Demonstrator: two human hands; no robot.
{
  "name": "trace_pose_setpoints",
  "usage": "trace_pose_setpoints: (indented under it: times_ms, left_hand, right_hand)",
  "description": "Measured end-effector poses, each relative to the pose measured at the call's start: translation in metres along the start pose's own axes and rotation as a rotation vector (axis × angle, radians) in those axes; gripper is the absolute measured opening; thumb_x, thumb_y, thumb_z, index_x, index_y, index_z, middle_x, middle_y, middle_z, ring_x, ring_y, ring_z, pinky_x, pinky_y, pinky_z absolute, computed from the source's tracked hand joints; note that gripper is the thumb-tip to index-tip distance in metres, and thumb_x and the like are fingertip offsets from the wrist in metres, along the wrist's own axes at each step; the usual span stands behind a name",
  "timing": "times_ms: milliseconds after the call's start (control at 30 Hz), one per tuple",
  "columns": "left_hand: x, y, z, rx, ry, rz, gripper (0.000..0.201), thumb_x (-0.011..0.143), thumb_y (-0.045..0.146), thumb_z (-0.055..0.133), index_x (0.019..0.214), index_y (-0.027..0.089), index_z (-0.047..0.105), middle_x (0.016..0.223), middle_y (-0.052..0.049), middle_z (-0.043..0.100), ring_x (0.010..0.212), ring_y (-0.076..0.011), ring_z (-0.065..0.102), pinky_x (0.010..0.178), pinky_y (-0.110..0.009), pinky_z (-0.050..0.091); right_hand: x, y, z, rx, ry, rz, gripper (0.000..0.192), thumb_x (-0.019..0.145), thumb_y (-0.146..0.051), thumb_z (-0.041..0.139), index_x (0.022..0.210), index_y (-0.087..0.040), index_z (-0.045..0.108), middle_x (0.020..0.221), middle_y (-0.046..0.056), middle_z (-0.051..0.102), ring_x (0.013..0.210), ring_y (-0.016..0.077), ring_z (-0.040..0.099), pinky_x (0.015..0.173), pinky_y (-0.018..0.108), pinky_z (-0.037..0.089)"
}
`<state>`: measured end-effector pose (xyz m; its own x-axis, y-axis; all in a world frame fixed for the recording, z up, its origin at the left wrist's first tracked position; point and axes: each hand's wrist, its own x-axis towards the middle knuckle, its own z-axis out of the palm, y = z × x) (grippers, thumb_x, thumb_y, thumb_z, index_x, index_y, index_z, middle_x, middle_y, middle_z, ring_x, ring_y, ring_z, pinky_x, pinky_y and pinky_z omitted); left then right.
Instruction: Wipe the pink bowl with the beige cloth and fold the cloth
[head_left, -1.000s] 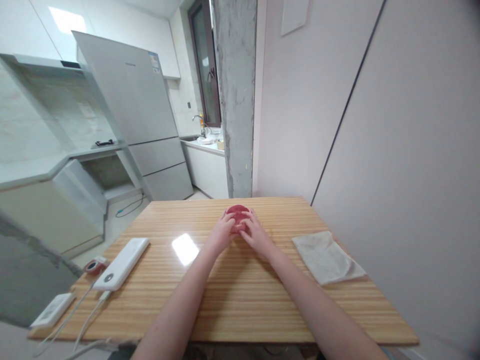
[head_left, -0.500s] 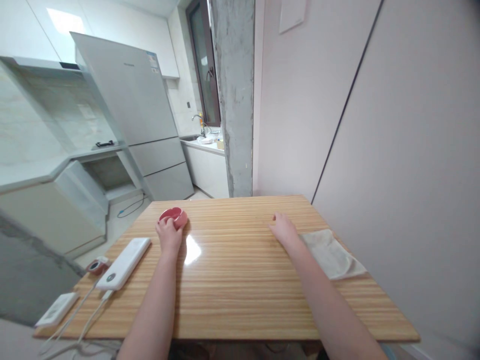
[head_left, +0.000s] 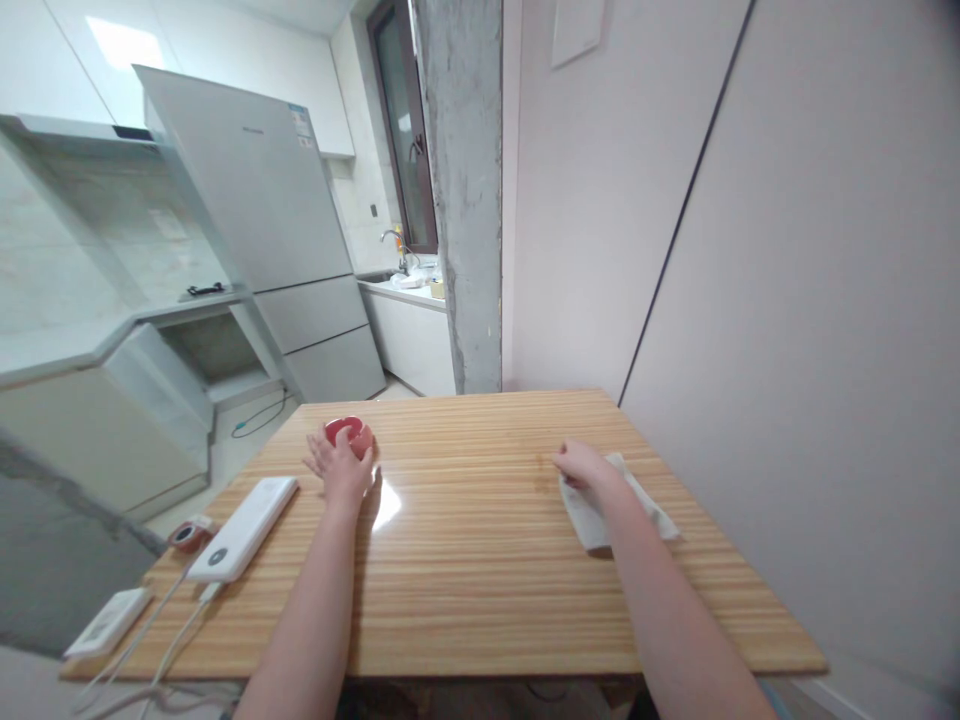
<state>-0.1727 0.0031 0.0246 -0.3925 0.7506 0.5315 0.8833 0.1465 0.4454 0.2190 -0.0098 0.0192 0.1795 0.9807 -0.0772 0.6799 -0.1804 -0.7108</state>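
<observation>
**Left hand at a red bowl, right hand gripping a cloth**

The left hand point(head_left: 341, 468) rests on the wooden table point(head_left: 465, 580) just behind a small red bowl point(head_left: 349, 435), on the near side of it. Its fingers point(head_left: 321, 455) are spread loosely and lie against the bowl's near wall; they touch it but do not wrap round it, so the hand is open and holds nothing. The bowl stands upright at the table's far left part, close to the far edge, with its mouth facing up. It is small, round and low, red inside, with a paler pinkish rim and outer wall; whether anything lies in it cannot be told.

The right hand point(head_left: 586, 468) is well apart from the bowl, on the right part of the table. Its fingers are curled tight over the far end of a pale beige cloth point(head_left: 600, 515), pinching it against the tabletop. The cloth is bunched and creased under the grip, and the rest of it trails toward the near right, lying flat on the wood beside the forearm.

Near the left edge lie a white power bank point(head_left: 240, 515), a flat white device point(head_left: 101, 620) and a small red-and-white roll point(head_left: 187, 535), with white cables point(head_left: 161, 640) running off the near edge. Behind the table stand a grey fridge point(head_left: 255, 200) and a concrete pillar point(head_left: 465, 190)
</observation>
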Motion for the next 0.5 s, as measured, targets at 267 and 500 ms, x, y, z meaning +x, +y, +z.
trace_pose_setpoints:
  times_ms: [267,500]
  left_hand:
    - [-0.073,0.085,0.007,-0.648,-0.787,0.141,0.070,0.079,0.034,0.057,0.141,0.020,0.028,0.123,-0.013,0.059,0.105,-0.0203,0.061,0.090,-0.034,0.048]
    - [-0.042,0.004,-0.040,-0.262,-0.616,0.052,0.075,0.069,0.014,0.047,0.142,0.014,0.029,0.124,-0.013,0.059,0.105,-0.0225,0.062,0.092,-0.036,0.048]
  right_hand:
    - [-0.030,-0.063,0.066,1.171,-0.533,-0.090,0.023,0.083,-0.030,0.057,0.104,-0.024,0.052,0.088,0.004,0.069,0.084,0.0162,0.068,0.077,0.032,0.054]
    - [-0.009,-0.043,0.058,1.378,-0.294,0.185,0.011,0.087,-0.021,0.049,0.084,-0.021,0.059,0.069,-0.001,0.065,0.059,0.0090,0.062,0.055,0.018,0.046]
